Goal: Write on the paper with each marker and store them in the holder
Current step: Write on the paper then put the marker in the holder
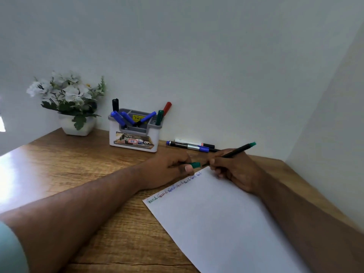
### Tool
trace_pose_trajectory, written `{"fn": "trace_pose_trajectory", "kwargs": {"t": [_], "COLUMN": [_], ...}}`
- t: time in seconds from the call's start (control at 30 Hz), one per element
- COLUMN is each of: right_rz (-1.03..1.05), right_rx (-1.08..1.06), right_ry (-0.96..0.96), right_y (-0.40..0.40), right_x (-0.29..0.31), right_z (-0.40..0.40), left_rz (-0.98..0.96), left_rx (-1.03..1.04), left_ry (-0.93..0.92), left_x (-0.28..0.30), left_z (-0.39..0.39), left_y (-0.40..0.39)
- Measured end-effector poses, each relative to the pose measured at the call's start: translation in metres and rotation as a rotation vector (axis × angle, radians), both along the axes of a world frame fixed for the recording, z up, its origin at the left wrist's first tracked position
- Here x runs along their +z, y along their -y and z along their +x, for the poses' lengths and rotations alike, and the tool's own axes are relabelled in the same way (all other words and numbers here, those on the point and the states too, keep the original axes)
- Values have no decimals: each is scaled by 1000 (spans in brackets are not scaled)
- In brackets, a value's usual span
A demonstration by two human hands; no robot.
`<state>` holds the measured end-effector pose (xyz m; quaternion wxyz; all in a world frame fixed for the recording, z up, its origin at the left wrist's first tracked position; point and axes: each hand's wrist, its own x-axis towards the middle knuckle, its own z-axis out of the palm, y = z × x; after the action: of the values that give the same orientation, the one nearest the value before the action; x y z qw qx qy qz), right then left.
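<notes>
A white sheet of paper [222, 219] lies on the wooden desk [102, 158], with a row of coloured words along its top edge. My right hand [234, 170] grips a green marker [236, 151] near the paper's top right corner, tip pointing left toward the cap. My left hand [171, 166] holds the green cap [195, 165] just beyond the paper's top edge. The grey and white holder [136, 133] stands by the wall with several blue markers, plus a black, a green and a red one. Loose markers [192, 145] lie to its right.
A white pot of pale flowers [71, 103] stands at the back left against the wall. Walls close the desk at the back and on the right. Glare covers the desk's left part.
</notes>
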<state>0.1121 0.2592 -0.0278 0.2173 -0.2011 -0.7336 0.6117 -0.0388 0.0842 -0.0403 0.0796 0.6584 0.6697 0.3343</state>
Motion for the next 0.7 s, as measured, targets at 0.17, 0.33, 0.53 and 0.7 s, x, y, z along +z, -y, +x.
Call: {"fn": "trace_pose_trajectory", "kwargs": {"t": [0.17, 0.33, 0.53, 0.7], "right_rz": [94, 179, 226, 233], "right_rx": [-12, -5, -11, -8], "right_ry": [-14, 10, 15, 31], "right_y": [-4, -4, -4, -4], "right_x": [-2, -6, -9, -9], "right_z": [-1, -1, -3, -3], "left_rz": [4, -17, -39, -54], "left_rx": [-15, -9, 15, 22], "left_ry": [-18, -6, 15, 15], "left_x": [-1, 1, 1, 2], "left_z": [0, 2, 1, 2], "left_y": [-1, -2, -2, -1]}}
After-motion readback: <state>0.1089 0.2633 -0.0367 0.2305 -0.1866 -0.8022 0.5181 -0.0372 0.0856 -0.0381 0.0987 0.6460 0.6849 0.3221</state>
